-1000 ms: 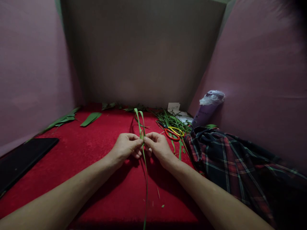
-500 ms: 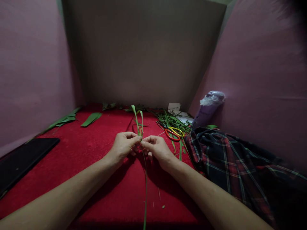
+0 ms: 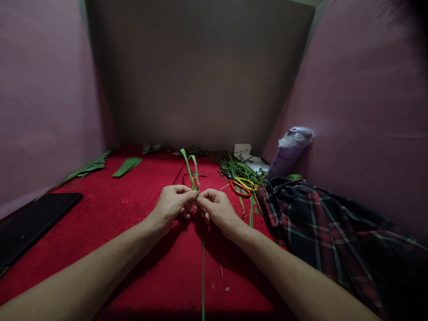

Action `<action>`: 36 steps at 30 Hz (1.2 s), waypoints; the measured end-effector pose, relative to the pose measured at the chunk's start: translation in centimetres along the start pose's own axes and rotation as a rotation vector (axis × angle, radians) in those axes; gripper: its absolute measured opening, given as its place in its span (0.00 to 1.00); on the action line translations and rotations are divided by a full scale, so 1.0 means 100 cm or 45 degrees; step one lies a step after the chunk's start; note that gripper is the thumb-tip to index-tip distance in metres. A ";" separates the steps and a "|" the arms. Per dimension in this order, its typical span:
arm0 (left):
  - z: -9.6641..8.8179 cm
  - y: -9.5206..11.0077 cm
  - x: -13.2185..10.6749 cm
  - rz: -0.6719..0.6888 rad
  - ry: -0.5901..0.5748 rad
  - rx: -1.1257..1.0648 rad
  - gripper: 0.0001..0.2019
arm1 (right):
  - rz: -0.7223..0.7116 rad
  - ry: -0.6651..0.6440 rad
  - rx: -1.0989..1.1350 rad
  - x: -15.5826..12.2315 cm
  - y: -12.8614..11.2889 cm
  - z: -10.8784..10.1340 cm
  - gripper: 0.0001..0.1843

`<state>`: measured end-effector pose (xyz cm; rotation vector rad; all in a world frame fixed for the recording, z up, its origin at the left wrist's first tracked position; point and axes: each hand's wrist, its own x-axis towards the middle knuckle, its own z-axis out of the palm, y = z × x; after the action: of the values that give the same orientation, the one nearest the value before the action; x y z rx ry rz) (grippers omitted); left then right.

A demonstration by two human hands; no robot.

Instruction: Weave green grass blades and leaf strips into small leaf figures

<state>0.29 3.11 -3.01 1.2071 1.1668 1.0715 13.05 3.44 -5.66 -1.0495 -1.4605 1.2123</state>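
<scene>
Long narrow green leaf strips (image 3: pixel 195 171) stand up from between my fingertips, with one strip bent over at its top. My left hand (image 3: pixel 175 203) pinches them at the base, thumb on top. Close against it, my right hand (image 3: pixel 217 206) is closed in a pinch on the same strips. A thin leaf strip (image 3: pixel 203 276) hangs down from the hands toward the near edge. The exact spot where the strips meet is covered by the fingers.
Red cloth (image 3: pixel 140 267) covers the surface. Scissors (image 3: pixel 242 186) with red and yellow handles lie by a heap of cut leaves (image 3: pixel 234 165). A plaid garment (image 3: pixel 310 218) and a purple container (image 3: pixel 286 158) are at right. A dark flat slab (image 3: pixel 36 223) and a broad leaf (image 3: pixel 127 166) are at left.
The upright strips have tilted slightly left, and the hanging strip has turned and looks thinner. My right fingers have curled in a little; both hands keep almost the same place.
</scene>
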 end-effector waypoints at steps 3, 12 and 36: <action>0.000 0.000 0.000 0.014 0.008 0.001 0.11 | -0.003 -0.025 0.000 -0.001 -0.001 0.000 0.11; 0.001 0.000 0.001 0.076 0.060 0.055 0.11 | 0.016 -0.052 0.074 -0.004 -0.004 0.001 0.09; -0.003 0.001 0.007 0.390 0.278 0.190 0.10 | 0.022 -0.074 0.068 -0.004 0.000 0.002 0.07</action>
<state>0.05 3.81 -3.00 1.4462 1.2725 1.3929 12.90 3.01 -5.75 -1.0004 -1.4581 1.2966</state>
